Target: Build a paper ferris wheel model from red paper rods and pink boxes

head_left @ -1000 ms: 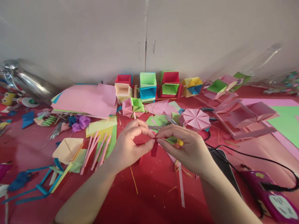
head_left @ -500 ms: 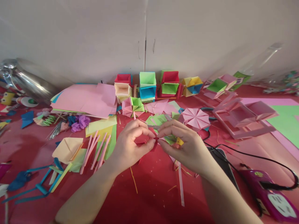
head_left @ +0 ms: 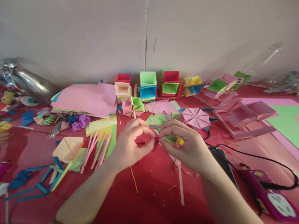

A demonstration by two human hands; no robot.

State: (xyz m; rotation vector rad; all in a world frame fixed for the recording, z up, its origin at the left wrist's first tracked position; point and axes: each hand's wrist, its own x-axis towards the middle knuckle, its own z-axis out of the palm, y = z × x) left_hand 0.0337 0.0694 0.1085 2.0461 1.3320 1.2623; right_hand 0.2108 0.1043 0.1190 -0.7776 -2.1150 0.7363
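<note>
Fingertips of my left hand (head_left: 135, 141) and my right hand (head_left: 181, 140) almost meet over the middle of the red table. Both are closed in a pinch on a small piece of red paper (head_left: 156, 137), mostly hidden by the fingers and hard to tell from the red surface. Beyond my hands lie green paper scraps (head_left: 158, 119), a pink pleated paper disc (head_left: 195, 118) and a small pink and green paper box (head_left: 133, 106). Rolled pink paper strips (head_left: 90, 151) rest left of my left hand.
Folded paper boxes (head_left: 148, 84) stand in a row along the wall. A stack of pink sheets (head_left: 86, 98) and a metal flask (head_left: 30, 82) are at back left. On the right are a pink paper frame (head_left: 243, 119), a black cable (head_left: 259, 153) and a magenta power strip (head_left: 268, 193).
My fingertips have drawn very slightly apart, both still pinching the red paper. At the far left edge, something like another person's hand has appeared near the yellow piece.
</note>
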